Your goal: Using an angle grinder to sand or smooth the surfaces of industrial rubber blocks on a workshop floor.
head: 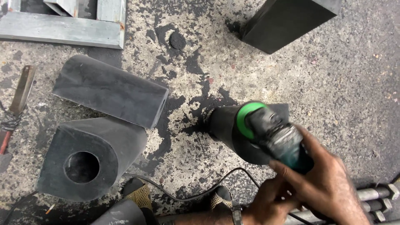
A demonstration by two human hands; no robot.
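Note:
My right hand [333,187] grips the body of a dark angle grinder [273,135] with a green ring near its head. The grinder's head rests against a black rubber block [223,125] on the concrete floor [341,83]. My left hand [266,204], with a band on its wrist, sits just below and against the right hand at the grinder's rear. Its fingers are partly hidden, so its grip is unclear. The grinder's black cable [187,196] runs left across the floor.
Two black rubber blocks lie at the left, one with a round hole [89,162] and one long [110,91]. Another block [287,21] is at the top right. A metal frame [62,29] lies top left, bolts [375,196] bottom right, sandalled feet [139,193] below.

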